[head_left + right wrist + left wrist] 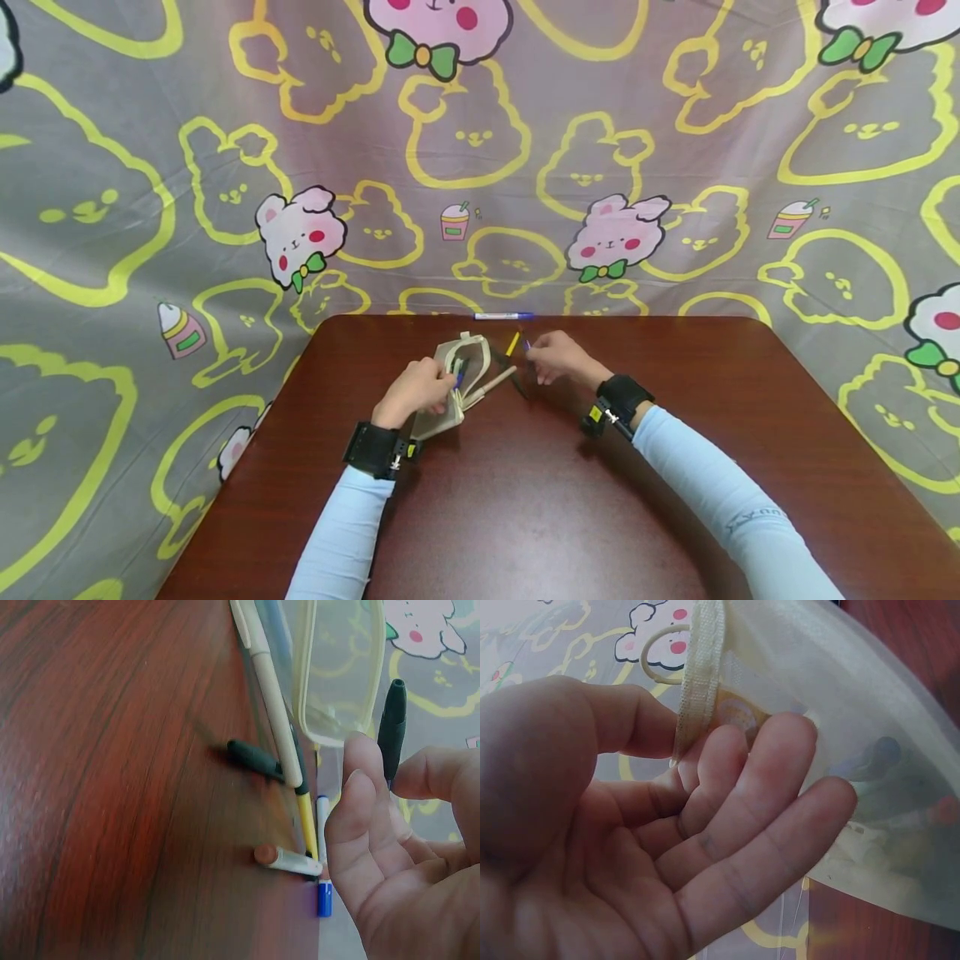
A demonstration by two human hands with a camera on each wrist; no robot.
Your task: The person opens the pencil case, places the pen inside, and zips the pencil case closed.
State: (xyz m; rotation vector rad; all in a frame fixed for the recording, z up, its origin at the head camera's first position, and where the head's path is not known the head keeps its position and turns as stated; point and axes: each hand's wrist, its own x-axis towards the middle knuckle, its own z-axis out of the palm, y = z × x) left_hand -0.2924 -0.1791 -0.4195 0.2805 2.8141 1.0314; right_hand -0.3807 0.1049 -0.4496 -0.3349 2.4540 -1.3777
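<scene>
While the left hand pinches the edge of a pale mesh pouch over the worktop, the right hand pinches a dark-capped pen, beige pen and yellow pen between them, blue-capped marker at the far edge.

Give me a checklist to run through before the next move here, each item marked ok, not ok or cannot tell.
1. Left hand has the pouch: ok, thumb and finger pinch its edge.
2. Right hand has the dark-capped pen: ok, pinched between thumb and fingers.
3. Dark-capped pen over the pouch's opening: not ok, the right hand is off to the pouch's right.
4. Cream pen wholly outside the pouch: cannot tell, one end meets it in the head view.
5. Blue-and-white marker well in from the table's far edge: not ok, it lies along it.
</scene>
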